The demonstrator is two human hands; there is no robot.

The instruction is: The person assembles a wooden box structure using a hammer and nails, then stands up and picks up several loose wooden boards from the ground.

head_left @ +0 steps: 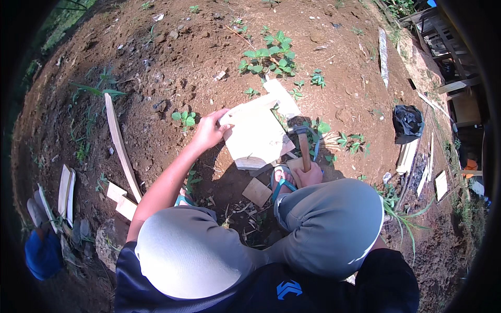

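Note:
A pale wooden piece (254,140), which looks like several boards put together, stands on the ground in front of my feet. My left hand (210,132) is closed on its left upper edge, thumb on the near side. In my right hand (311,175) is a hammer (303,147), gripped low on its wooden handle. The hammer's dark metal head is beside the right edge of the wooden piece; whether they touch I cannot tell. Another pale board (282,99) lies just beyond. A small square offcut (257,192) rests between my sandalled feet.
Brown soil with low green plants (271,55) surrounds me. A long curved plank (121,146) and short boards (123,200) lie left, near a blue cloth-like thing (43,255). At right are a black plastic bag (408,124), wood strips (407,156) and a slatted wooden structure (449,41).

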